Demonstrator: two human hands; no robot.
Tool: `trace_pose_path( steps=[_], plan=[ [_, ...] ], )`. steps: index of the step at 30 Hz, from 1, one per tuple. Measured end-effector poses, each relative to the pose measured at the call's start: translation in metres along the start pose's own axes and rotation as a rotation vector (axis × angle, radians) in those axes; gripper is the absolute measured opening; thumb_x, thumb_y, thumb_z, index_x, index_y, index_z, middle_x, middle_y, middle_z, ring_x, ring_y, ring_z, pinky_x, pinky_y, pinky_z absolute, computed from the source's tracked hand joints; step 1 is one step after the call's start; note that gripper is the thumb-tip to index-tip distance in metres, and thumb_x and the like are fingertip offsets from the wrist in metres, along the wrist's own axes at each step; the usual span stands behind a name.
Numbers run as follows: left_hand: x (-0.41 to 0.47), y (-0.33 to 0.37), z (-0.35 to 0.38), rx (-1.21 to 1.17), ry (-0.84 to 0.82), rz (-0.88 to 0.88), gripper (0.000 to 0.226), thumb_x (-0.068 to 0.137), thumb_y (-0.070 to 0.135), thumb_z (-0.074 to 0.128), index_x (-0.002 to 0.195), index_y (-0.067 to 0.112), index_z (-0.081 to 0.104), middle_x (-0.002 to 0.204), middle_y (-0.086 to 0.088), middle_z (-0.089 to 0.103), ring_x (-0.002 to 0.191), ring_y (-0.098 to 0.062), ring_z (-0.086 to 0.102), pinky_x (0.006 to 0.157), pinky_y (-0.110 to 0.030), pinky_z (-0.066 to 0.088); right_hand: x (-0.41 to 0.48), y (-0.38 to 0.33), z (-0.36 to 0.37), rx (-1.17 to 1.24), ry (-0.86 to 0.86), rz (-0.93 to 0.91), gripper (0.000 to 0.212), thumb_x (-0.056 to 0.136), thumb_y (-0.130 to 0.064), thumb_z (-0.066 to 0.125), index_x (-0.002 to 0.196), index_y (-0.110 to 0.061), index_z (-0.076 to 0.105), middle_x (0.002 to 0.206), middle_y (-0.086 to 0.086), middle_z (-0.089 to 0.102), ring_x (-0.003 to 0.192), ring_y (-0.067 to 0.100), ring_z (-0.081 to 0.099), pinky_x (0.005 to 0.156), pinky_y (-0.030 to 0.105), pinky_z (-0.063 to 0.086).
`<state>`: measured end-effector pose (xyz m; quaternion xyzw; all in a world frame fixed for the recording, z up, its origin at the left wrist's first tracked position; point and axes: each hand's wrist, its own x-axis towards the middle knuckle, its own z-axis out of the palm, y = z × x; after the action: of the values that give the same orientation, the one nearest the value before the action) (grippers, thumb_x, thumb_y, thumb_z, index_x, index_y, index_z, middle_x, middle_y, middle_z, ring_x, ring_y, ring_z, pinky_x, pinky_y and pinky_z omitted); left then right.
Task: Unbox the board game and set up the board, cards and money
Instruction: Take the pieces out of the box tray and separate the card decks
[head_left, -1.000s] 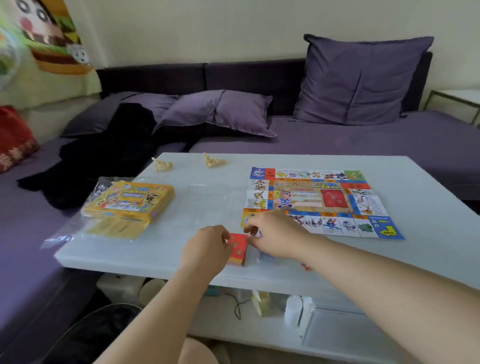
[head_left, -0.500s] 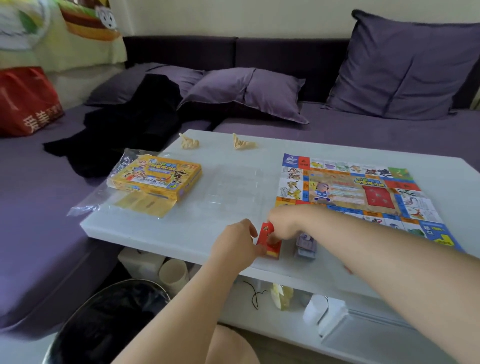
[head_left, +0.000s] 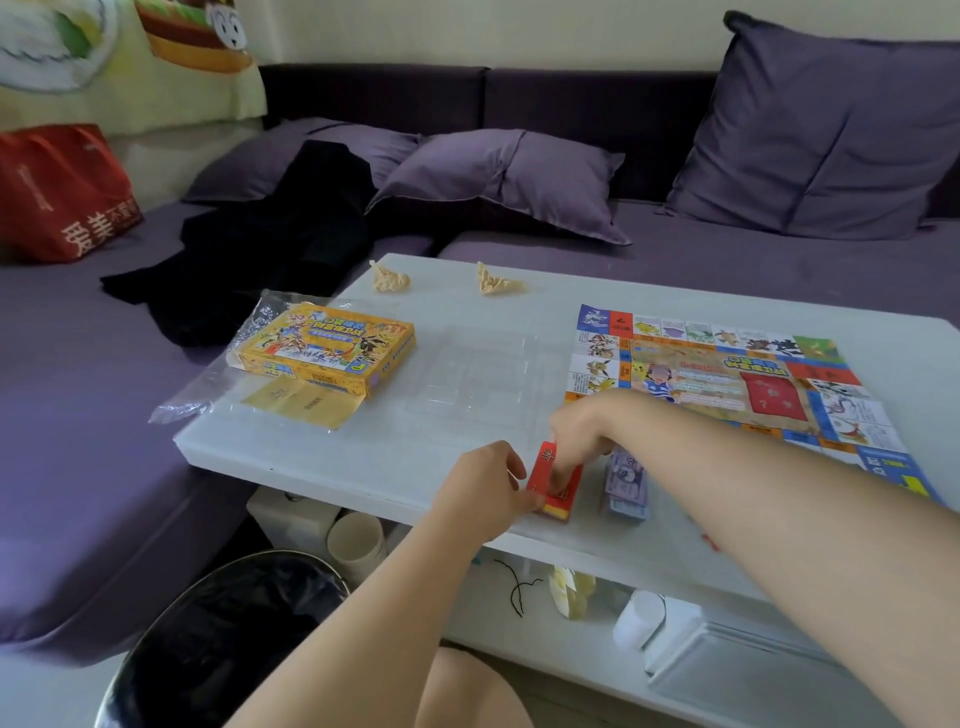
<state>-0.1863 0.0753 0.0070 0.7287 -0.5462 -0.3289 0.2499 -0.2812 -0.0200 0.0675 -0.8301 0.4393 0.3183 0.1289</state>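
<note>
The red cards (head_left: 545, 470) sit close to the near edge of the white worktop (head_left: 363, 452), held from both sides. The left hand (head_left: 483, 486) pinches the stack's left side with curled fingers. The right hand (head_left: 582, 436) curls its fingers over the top and tips the upper cards up on edge. Just to their right, not touching, lies a stack of purple paper money (head_left: 626, 486).

The game board (head_left: 727, 374) lies flat and unfolded on the right half, with its near edge passing under the right forearm. Bare worktop runs open between the hands and the yellow game box (head_left: 327, 345). The box rests near the left edge on crinkled plastic wrap (head_left: 182, 408) that overhangs it, and a yellow sheet (head_left: 301, 402) lies at the box's near side. A clear plastic tray (head_left: 478, 374) lies between box and board; what it holds cannot be made out.

Two crumpled paper scraps (head_left: 389, 280) sit at the far edge. A purple sofa (head_left: 727, 260) wraps around behind.
</note>
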Motion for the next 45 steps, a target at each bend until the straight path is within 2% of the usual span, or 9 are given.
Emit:
trace_pose_path(
  steps=[6, 11, 17, 20, 22, 26, 34, 40, 45],
  plan=[
    [-0.001, -0.002, -0.001, 0.013, 0.008, -0.003, 0.035, 0.083, 0.030, 0.069, 0.109, 0.015, 0.051, 0.091, 0.005, 0.056, 0.064, -0.008, 0.050, 0.049, -0.018, 0.037, -0.006, -0.002, 0.001, 0.102, 0.041, -0.060, 0.047, 0.085, -0.040, 0.066, 0.119, -0.008, 0.060, 0.109, 0.004, 0.062, 0.098, 0.022, 0.059, 0.080, 0.028, 0.048],
    [-0.005, -0.001, -0.007, -0.180, -0.001, -0.049, 0.035, 0.084, 0.023, 0.066, 0.112, 0.013, 0.047, 0.094, 0.001, 0.062, 0.074, -0.014, 0.054, 0.063, -0.025, 0.046, -0.025, 0.000, 0.007, 0.287, 0.216, -0.204, 0.017, 0.089, -0.024, 0.062, 0.081, -0.011, 0.054, 0.068, 0.002, 0.044, 0.060, 0.014, 0.038, 0.053, 0.025, 0.029],
    [-0.028, 0.037, -0.017, -1.089, -0.145, -0.125, 0.032, 0.086, 0.004, 0.063, 0.116, 0.013, 0.057, 0.092, -0.001, 0.063, 0.083, -0.013, 0.056, 0.071, -0.024, 0.046, -0.064, 0.024, 0.020, 1.129, 0.490, -0.249, 0.024, 0.094, -0.019, 0.056, 0.115, -0.019, 0.046, 0.107, 0.007, 0.057, 0.099, 0.021, 0.055, 0.081, 0.031, 0.045],
    [-0.041, 0.071, -0.004, -1.154, -0.297, -0.020, 0.022, 0.086, 0.020, 0.064, 0.108, 0.016, 0.062, 0.093, 0.003, 0.064, 0.094, -0.014, 0.055, 0.082, -0.027, 0.046, -0.086, 0.030, 0.025, 1.586, 0.638, -0.186, 0.006, 0.093, -0.017, 0.052, 0.092, -0.016, 0.057, 0.096, 0.013, 0.065, 0.094, 0.028, 0.060, 0.087, 0.043, 0.046],
    [-0.049, 0.098, 0.008, -1.170, -0.276, 0.045, 0.020, 0.088, 0.033, 0.060, 0.100, 0.018, 0.061, 0.087, 0.002, 0.063, 0.090, -0.014, 0.054, 0.085, -0.030, 0.043, -0.105, 0.034, 0.029, 1.786, 0.665, -0.107, 0.018, 0.092, -0.014, 0.049, 0.078, -0.015, 0.059, 0.078, 0.009, 0.064, 0.074, 0.024, 0.058, 0.069, 0.036, 0.045],
    [-0.058, 0.145, 0.032, -1.286, -0.112, 0.094, 0.019, 0.093, 0.031, 0.055, 0.101, 0.015, 0.062, 0.075, -0.001, 0.061, 0.073, -0.013, 0.055, 0.068, -0.025, 0.042, -0.146, 0.042, 0.041, 1.949, 0.590, -0.104, 0.023, 0.094, -0.017, 0.044, 0.079, -0.017, 0.061, 0.071, 0.003, 0.062, 0.063, 0.018, 0.051, 0.056, 0.029, 0.032],
    [-0.082, 0.194, 0.052, -1.492, -0.089, 0.094, 0.017, 0.090, -0.001, 0.048, 0.083, 0.007, 0.061, 0.068, -0.005, 0.066, 0.061, -0.012, 0.065, 0.062, -0.022, 0.052, -0.198, 0.089, 0.069, 1.414, 0.740, -0.162, 0.009, 0.087, -0.023, 0.064, 0.094, -0.028, 0.065, 0.093, -0.014, 0.066, 0.088, 0.002, 0.059, 0.075, 0.016, 0.041],
    [-0.090, 0.201, 0.066, -1.246, -0.385, -0.130, 0.008, 0.092, 0.006, 0.049, 0.090, 0.004, 0.056, 0.069, -0.010, 0.059, 0.055, -0.018, 0.051, 0.056, -0.030, 0.049, -0.221, 0.125, 0.095, 0.653, 0.748, -0.251, 0.106, 0.063, -0.032, 0.086, 0.146, -0.037, 0.019, 0.133, -0.026, 0.029, 0.125, -0.008, 0.028, 0.101, 0.008, 0.025],
    [-0.090, 0.211, 0.094, -1.002, -0.520, -0.138, 0.012, 0.092, 0.012, 0.050, 0.091, 0.011, 0.061, 0.078, -0.007, 0.065, 0.073, -0.016, 0.062, 0.060, -0.026, 0.053, -0.206, 0.142, 0.117, 0.637, 0.826, -0.232, 0.098, 0.065, -0.024, 0.082, 0.145, -0.037, 0.027, 0.129, -0.020, 0.041, 0.120, 0.001, 0.041, 0.105, 0.025, 0.037]
  ],
)
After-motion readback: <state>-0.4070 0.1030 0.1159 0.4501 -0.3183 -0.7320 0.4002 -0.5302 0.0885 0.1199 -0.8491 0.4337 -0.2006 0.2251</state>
